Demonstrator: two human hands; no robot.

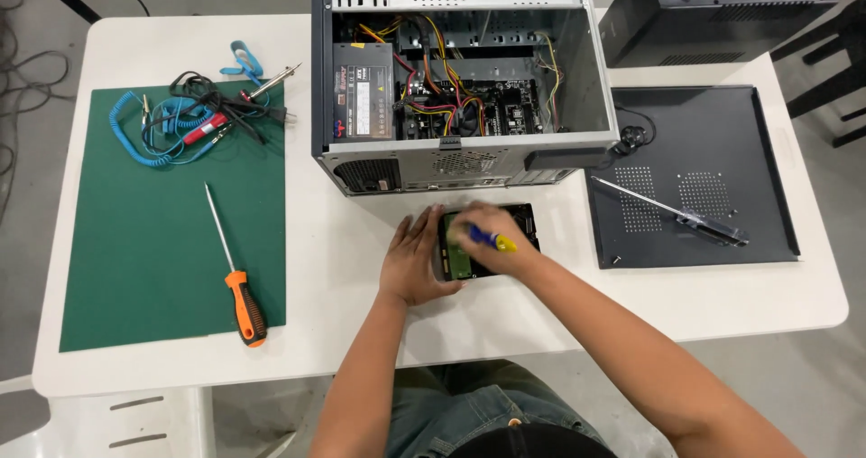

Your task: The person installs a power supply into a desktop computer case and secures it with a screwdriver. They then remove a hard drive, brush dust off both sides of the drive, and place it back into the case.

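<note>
Two hands (410, 264) on one hard drive (487, 241), three screwdrivers (236, 277), one computer case (456, 79)

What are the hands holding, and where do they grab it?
The right hand grips a small screwdriver by its blue-and-yellow handle. The left hand presses flat on the hard drive's left edge.

Green mat (135, 259), orange screwdriver (236, 277), open computer case (460, 79), black side panel (722, 142)

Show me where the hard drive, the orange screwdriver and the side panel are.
hard drive (521, 216): head view, on its black far corner.
orange screwdriver (245, 306): head view, on its orange handle.
side panel (722, 133): head view, on a bare part of the dark metal sheet.
</note>
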